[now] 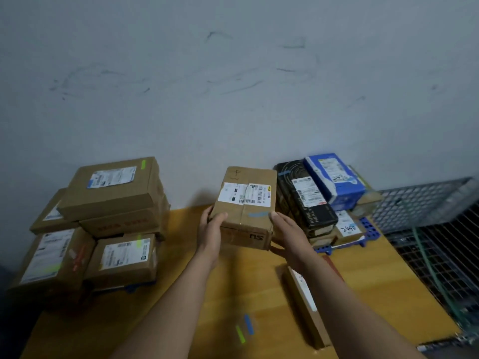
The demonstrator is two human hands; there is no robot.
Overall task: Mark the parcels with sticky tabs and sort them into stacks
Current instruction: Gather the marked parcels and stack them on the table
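Observation:
I hold a brown cardboard parcel (246,203) up above the wooden table (233,281), in the middle of the view. It carries a white shipping label and a blue sticky tab near its front edge. My left hand (211,229) grips its left side. My right hand (287,235) grips its right front corner, thumb on top. A stack of brown parcels with green tabs (103,221) stands at the left. At the right stands a stack with a black box (303,198) and a blue box (335,178). A green tab (240,334) and a blue tab (248,323) lie on the table near me.
A long narrow brown parcel (307,304) lies on the table under my right forearm. A blue plastic rack (368,230) sits beneath the right stack. A wire mesh cage (427,229) stands beyond the table's right edge. A grey wall rises behind.

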